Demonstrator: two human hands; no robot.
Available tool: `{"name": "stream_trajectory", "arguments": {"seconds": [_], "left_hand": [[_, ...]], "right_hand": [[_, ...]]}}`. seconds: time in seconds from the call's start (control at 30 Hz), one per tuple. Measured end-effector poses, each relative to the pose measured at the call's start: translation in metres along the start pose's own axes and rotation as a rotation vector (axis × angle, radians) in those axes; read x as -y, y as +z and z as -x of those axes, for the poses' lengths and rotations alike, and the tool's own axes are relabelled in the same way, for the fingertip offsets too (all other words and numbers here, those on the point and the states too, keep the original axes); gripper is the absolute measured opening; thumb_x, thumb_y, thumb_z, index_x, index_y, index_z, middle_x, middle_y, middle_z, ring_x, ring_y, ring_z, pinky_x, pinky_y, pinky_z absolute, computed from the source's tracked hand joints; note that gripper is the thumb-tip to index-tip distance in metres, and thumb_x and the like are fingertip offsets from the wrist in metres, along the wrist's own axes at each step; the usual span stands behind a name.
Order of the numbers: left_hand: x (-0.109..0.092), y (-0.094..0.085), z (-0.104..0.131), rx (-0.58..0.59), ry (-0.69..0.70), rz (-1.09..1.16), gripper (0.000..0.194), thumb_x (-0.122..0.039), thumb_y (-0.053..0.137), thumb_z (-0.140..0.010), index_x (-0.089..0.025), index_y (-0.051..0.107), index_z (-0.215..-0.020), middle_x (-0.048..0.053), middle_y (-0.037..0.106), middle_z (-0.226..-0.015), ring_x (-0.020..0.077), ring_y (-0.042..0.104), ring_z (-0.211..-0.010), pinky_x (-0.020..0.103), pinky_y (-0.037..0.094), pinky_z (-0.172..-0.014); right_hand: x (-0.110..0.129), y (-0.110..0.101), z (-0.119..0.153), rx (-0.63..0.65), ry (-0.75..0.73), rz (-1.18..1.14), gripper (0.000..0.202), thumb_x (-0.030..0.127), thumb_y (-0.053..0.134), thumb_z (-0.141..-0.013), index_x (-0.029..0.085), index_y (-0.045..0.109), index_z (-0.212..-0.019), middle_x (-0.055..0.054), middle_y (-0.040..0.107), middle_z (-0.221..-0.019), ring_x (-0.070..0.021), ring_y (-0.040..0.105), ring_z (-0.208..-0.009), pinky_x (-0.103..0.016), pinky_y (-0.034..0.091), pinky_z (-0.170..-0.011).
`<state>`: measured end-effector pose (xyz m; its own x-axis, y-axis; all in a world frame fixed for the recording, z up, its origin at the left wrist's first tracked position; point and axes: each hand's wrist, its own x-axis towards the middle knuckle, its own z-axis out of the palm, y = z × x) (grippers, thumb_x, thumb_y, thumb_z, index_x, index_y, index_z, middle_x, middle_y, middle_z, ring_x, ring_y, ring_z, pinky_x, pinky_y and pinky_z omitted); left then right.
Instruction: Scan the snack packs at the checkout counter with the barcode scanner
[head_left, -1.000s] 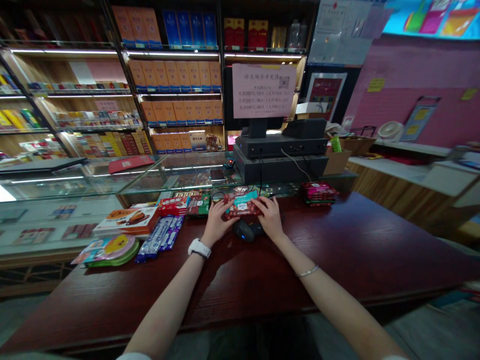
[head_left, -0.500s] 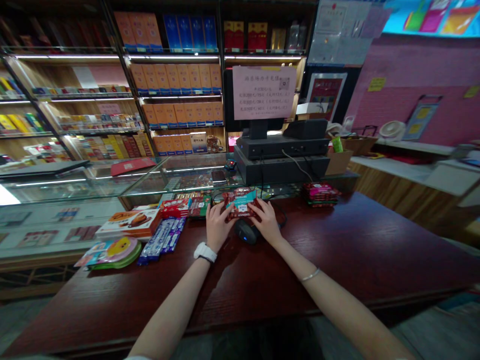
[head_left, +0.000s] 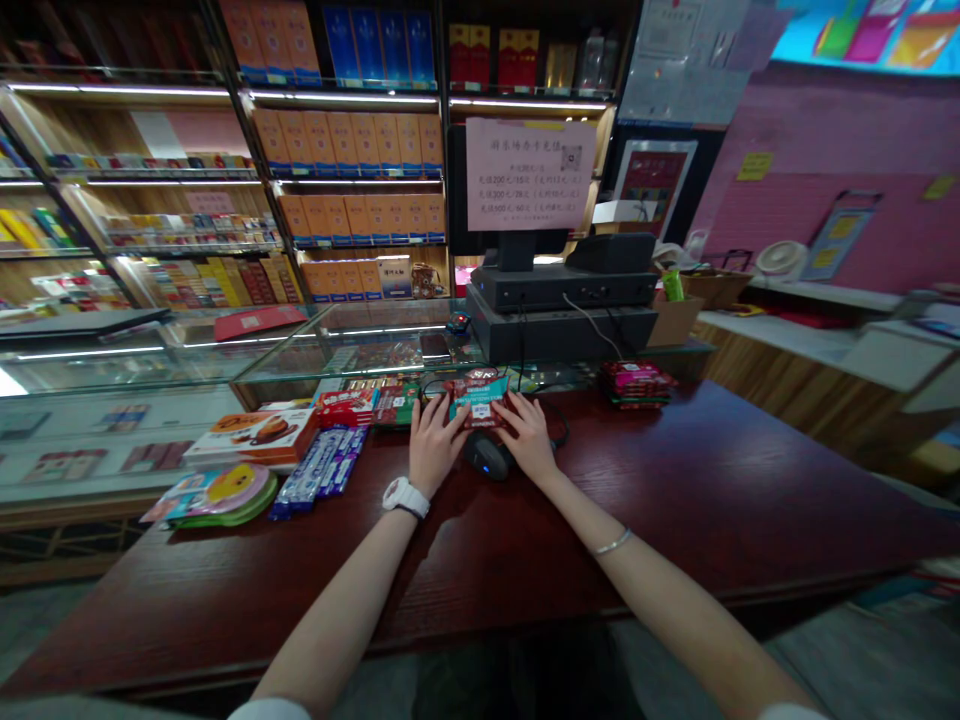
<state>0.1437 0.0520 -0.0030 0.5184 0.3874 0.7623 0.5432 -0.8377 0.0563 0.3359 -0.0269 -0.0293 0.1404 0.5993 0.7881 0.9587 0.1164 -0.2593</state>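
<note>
A red and teal snack packet [head_left: 480,402] lies between my two hands at the back of the dark red table. My left hand [head_left: 435,440] grips its left end, the thumb on the front face. On the right end, my right hand [head_left: 529,437] holds it the same way. Just in front of the packet rests a dark rounded device [head_left: 487,456] with a small blue light; it looks like a computer mouse or a scanner. More red packaging shows behind the held packet, partly covered by it.
Left of my hands lie blue-purple snack bars [head_left: 321,470], an orange and white box [head_left: 251,438] and a green-edged packet [head_left: 219,494]. A stack of red packets [head_left: 636,384] sits to the right. Behind stand a glass display case [head_left: 352,335] and a cash register [head_left: 562,325].
Both hands still hold the packet, which appears tipped a little flatter. The whole view has shifted slightly, so most things sit a bit higher in the picture.
</note>
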Motion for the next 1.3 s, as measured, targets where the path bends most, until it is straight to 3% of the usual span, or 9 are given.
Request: {"name": "stream_trajectory", "arguments": {"seconds": [0.53,0.8,1.03,1.3], "left_hand": [[0.000,0.004,0.001,-0.015,-0.021,0.004,0.039,-0.033,0.057,-0.092,-0.029,0.060,-0.130,0.009,0.056,-0.142,0.0285,0.050,-0.131,0.057,0.024,-0.118],[-0.004,0.002,0.000,-0.048,-0.032,0.022,0.037,-0.033,0.058,-0.091,-0.028,0.059,-0.128,0.010,0.058,-0.138,0.0273,0.053,-0.129,0.056,0.025,-0.118],[-0.002,0.005,-0.002,-0.098,0.002,0.085,0.036,-0.035,0.058,-0.092,-0.023,0.060,-0.126,0.013,0.060,-0.134,0.0267,0.055,-0.125,0.055,0.030,-0.117],[0.001,0.007,-0.003,-0.088,-0.013,0.179,0.034,-0.032,0.060,-0.091,-0.025,0.061,-0.124,0.011,0.061,-0.133,0.0259,0.056,-0.123,0.057,0.031,-0.116]], "right_hand": [[0.003,-0.005,-0.004,-0.048,-0.042,-0.049,0.040,0.024,0.061,-0.086,0.028,0.063,-0.126,-0.009,0.056,-0.140,-0.0276,0.052,-0.127,-0.057,0.033,-0.113],[0.001,-0.006,-0.006,-0.086,-0.038,-0.093,0.044,0.014,0.052,-0.085,0.024,0.060,-0.127,-0.011,0.058,-0.136,-0.0251,0.053,-0.127,-0.055,0.033,-0.115],[0.002,-0.011,-0.007,-0.106,-0.031,-0.078,0.037,0.018,0.052,-0.089,0.027,0.062,-0.124,-0.009,0.059,-0.135,-0.0244,0.054,-0.126,-0.054,0.033,-0.114],[0.003,-0.013,-0.006,-0.114,-0.005,-0.086,0.033,0.024,0.049,-0.094,0.029,0.063,-0.124,-0.008,0.060,-0.135,-0.0234,0.055,-0.125,-0.053,0.032,-0.114]]}}
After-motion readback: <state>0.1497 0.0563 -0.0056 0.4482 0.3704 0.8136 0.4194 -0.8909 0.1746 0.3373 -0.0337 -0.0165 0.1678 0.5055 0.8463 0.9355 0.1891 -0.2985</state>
